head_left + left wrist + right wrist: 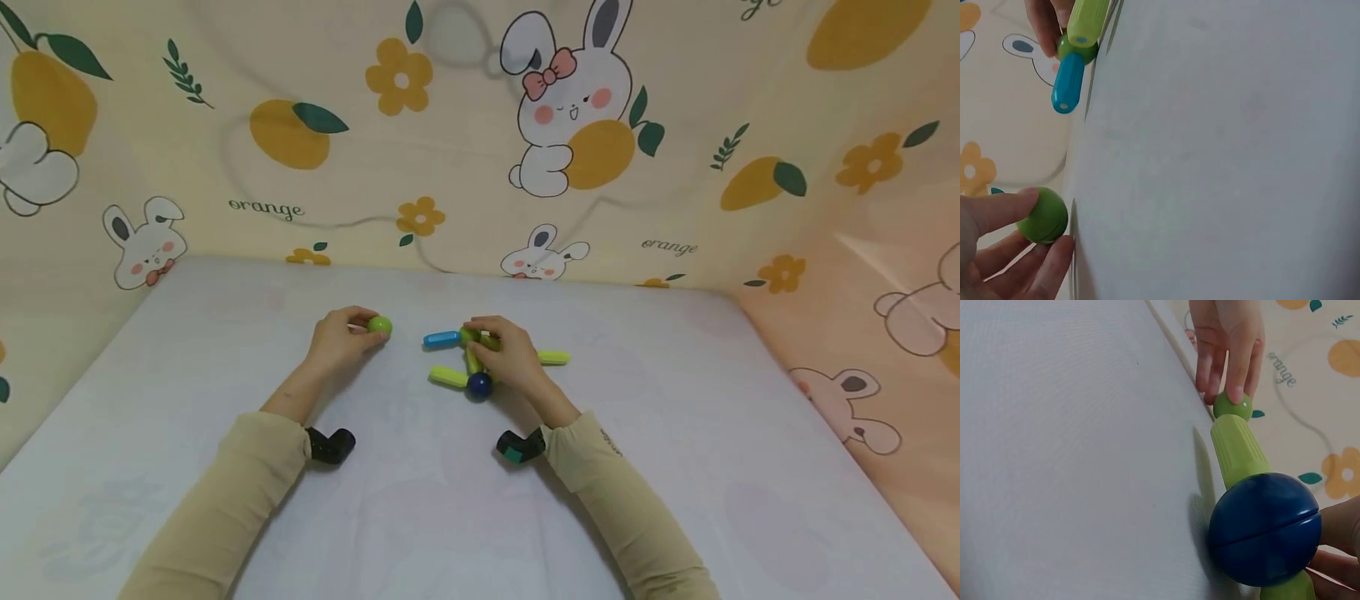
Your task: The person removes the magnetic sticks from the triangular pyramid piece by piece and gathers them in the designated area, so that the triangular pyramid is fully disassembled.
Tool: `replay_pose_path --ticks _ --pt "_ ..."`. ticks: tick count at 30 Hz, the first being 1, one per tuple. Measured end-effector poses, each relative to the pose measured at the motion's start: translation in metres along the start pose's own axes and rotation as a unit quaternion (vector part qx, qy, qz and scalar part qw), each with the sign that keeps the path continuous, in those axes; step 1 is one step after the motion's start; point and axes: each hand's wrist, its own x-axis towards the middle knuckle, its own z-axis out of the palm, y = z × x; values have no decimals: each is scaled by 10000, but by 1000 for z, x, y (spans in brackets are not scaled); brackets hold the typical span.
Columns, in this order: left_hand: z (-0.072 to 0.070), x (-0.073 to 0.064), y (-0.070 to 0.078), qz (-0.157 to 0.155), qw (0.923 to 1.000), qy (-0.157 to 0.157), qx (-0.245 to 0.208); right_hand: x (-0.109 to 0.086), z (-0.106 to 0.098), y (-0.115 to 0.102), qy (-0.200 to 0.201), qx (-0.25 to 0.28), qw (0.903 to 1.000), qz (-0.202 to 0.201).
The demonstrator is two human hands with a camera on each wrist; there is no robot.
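Observation:
My left hand (341, 340) pinches a green ball (381, 326) between thumb and fingers, left of a toy made of balls and ribbed sticks. In the left wrist view, a thin seam runs round this ball (1047, 219). My right hand (512, 354) holds the toy near its second green ball (469, 335), covering part of it. From that ball a blue stick (441, 340) points left. Closer to me is a dark blue ball (480, 385) with a yellow-green stick (447, 377) on its left. Another yellow-green stick (555, 357) sticks out right, beyond my hand.
A white cloth covers the table (420, 517). Behind it hangs a cream curtain (457, 167) printed with rabbits and oranges, which continues along both sides. A black wrist device (330, 447) sits by the left cuff, another (521, 447) by the right.

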Motion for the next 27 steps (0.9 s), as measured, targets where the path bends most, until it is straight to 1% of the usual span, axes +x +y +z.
replay_pose_path --ticks 5,7,12,19,22,27 --pt "-2 5 3 -104 9998 52 -144 0 0 0 15 2 10000 18" --pt "-2 6 5 -130 9997 65 -191 0 1 1 69 0 10000 -45" --pt "-2 12 8 -210 9993 230 -225 0 2 3 161 3 9996 -233" --pt "-3 18 7 -474 9970 322 -529 0 3 4 131 35 9997 -183" --pt "-4 19 7 -487 9962 370 -625 0 3 3 125 19 9998 -158" --pt "-2 22 4 -399 9973 335 -519 0 3 3 196 -14 9996 -190"
